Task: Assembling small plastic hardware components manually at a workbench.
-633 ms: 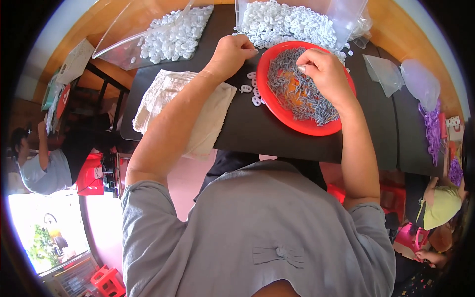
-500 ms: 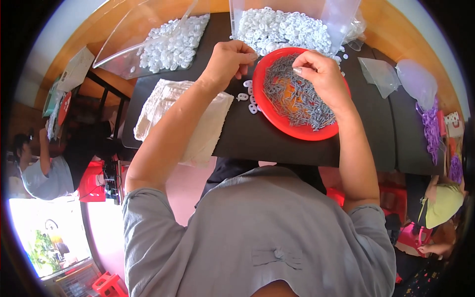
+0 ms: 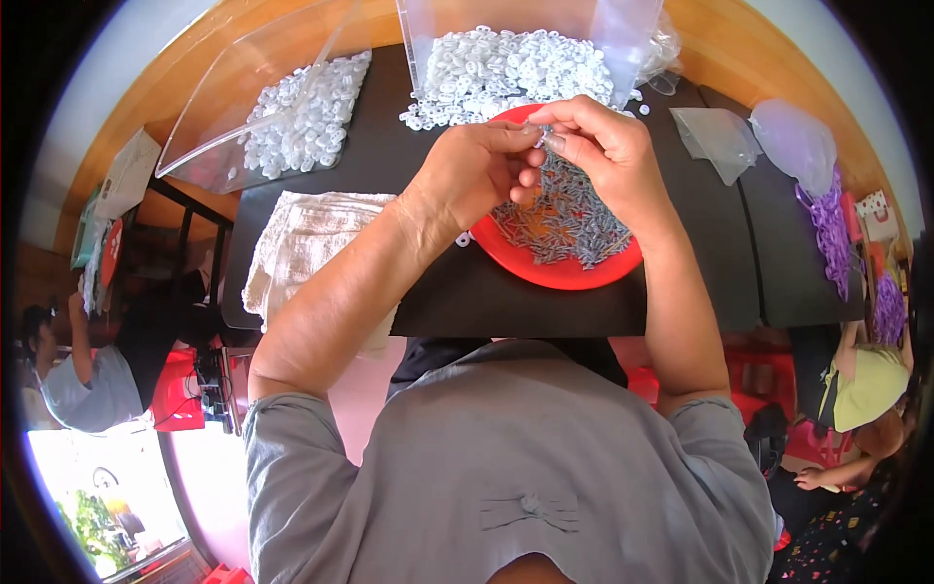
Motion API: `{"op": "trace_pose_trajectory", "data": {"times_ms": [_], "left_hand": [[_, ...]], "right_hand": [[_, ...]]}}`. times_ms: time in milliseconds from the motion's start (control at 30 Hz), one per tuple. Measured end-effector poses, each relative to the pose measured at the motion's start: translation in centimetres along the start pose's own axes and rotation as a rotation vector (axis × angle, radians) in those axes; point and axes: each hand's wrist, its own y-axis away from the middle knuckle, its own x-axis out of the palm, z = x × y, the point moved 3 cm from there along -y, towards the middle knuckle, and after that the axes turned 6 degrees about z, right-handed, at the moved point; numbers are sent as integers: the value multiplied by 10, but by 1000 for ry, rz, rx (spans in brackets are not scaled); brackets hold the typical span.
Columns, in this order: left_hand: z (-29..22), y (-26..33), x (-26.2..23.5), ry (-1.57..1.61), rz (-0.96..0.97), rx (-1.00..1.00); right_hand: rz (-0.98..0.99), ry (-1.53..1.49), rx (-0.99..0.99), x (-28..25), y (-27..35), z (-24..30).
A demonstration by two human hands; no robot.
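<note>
Grey metal pins [image 3: 569,209] heaped in red plate [image 3: 545,273], directly under both hands. Left hand [image 3: 477,175] and right hand [image 3: 598,146] meeting fingertip to fingertip above plate's far rim, pinched shut on something tiny; too small to identify. White rings [image 3: 496,73] piled just beyond.

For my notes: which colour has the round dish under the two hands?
Red; the dish shows best in the head view, holding small grey pieces.
</note>
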Motion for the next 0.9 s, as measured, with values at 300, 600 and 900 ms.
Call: {"op": "trace_pose_trajectory", "data": {"times_ms": [300,600,900], "left_hand": [[8,1,-13,132,-7,-64],[6,3,-15,165,-12,-47],[8,8,-8,116,-90,83]], "right_hand": [[49,381,-219,3,0,-2],[10,489,-284,12,2,3],[-57,231,21,16,5,-11]]}}
